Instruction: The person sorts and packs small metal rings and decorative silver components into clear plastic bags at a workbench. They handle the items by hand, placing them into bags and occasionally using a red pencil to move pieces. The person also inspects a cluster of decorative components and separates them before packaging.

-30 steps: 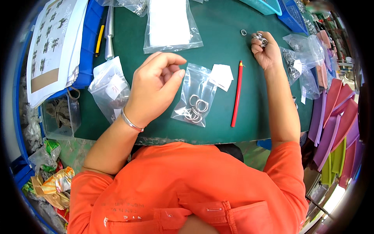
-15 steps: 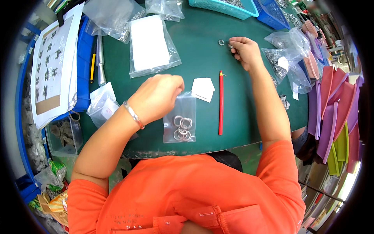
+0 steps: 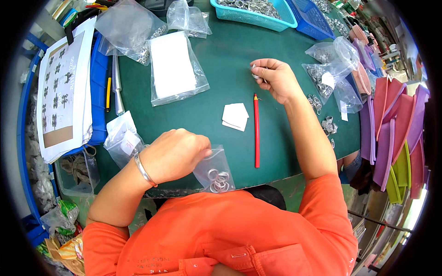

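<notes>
Clear plastic bag (image 3: 215,160): overhanging or nearing tabletop (image 3: 294,152) edge; could spill bagged rings (image 3: 220,186) if tipped.
Left hand (image 3: 174,154): curled, pinching bag's top.
Right hand (image 3: 277,82): half-curled, gripping loose rings (image 3: 256,76).

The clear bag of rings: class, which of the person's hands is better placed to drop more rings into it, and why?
Probably the right hand: it holds metal rings, while the left hand appears to grip the clear bag at its upper edge.

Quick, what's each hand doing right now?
Left hand: closed, pinching the clear bag by its edge.
Right hand: closed, holding small metal rings.
</notes>
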Demonstrator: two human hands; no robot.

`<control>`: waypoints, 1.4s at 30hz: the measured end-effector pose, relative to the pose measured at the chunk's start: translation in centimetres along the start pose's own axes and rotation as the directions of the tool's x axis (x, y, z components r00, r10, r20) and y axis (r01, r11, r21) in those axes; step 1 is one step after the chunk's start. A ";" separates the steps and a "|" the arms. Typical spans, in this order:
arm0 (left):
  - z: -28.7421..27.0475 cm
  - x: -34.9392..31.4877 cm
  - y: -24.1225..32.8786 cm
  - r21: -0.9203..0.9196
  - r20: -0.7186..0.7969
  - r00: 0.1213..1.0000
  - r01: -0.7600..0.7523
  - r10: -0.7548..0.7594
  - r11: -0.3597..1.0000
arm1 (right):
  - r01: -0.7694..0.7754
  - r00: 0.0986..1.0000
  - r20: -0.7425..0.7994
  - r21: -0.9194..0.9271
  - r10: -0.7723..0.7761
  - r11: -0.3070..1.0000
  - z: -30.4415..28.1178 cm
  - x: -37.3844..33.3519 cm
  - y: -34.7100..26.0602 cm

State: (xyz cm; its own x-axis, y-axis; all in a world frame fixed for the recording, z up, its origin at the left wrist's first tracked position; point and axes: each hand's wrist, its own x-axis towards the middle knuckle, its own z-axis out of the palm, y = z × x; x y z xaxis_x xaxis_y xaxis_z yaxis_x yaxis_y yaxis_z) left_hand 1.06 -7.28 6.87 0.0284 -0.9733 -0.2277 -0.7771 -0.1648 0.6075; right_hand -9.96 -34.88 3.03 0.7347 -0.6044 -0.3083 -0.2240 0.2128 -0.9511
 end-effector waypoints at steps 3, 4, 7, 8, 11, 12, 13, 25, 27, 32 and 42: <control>-0.3 -0.5 0.4 -0.071 -0.004 0.999 -0.046 0.046 0.996 | -0.030 0.995 0.095 0.151 0.015 0.988 0.7 -1.8 -0.1; -0.1 -0.6 0.3 -0.078 -0.044 0.996 -0.083 0.080 0.993 | -0.047 0.991 0.133 0.206 0.020 0.977 0.9 -2.4 0.0; 0.5 -0.6 -0.2 -0.088 -0.170 0.970 -0.192 0.175 0.978 | -0.155 0.950 0.311 0.454 0.007 0.877 0.9 -3.4 0.5; 0.7 -0.5 -0.3 -0.084 -0.215 0.956 -0.220 0.198 0.972 | -0.213 0.922 0.386 0.541 -0.015 0.813 0.8 -3.6 0.9; 0.8 -0.2 0.7 -0.264 -0.374 0.926 -0.164 0.056 0.950 | -0.368 0.907 0.419 0.752 0.034 0.547 1.9 -5.3 2.0; 0.8 -0.2 1.1 -0.354 -0.418 0.908 -0.129 -0.033 0.926 | -0.378 0.917 0.394 0.808 0.064 0.452 2.8 -5.9 2.2; 1.1 -0.2 1.1 -0.480 -0.389 0.917 -0.124 -0.084 0.869 | -0.347 0.936 0.333 0.839 0.109 0.419 3.9 -6.7 1.8; 3.6 -0.3 0.0 -0.096 -0.480 0.877 -0.077 0.022 0.992 | -0.259 0.952 0.265 0.964 -0.155 0.057 8.2 -8.8 2.9; 4.0 -0.6 0.0 -0.099 -0.418 0.909 -0.037 -0.008 0.994 | -0.252 0.952 0.259 0.966 -0.164 0.063 8.2 -8.7 3.0; 4.1 -1.0 0.0 -0.108 -0.378 0.926 -0.036 -0.007 0.994 | -0.253 0.955 0.263 0.963 -0.135 0.087 8.3 -8.7 3.4; 3.0 -0.8 1.2 -0.536 -0.279 0.943 0.003 -0.180 0.844 | -0.357 0.919 0.365 0.931 -0.148 0.077 7.2 -8.1 4.9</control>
State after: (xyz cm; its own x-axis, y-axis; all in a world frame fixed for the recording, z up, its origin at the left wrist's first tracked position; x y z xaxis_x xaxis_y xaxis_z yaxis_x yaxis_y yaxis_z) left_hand -1.79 -6.23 5.51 0.3422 -0.9329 -0.1123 -0.3186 -0.2276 0.9202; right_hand -12.41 -23.39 1.01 0.9420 -0.3070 -0.1353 0.3167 0.9469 0.0564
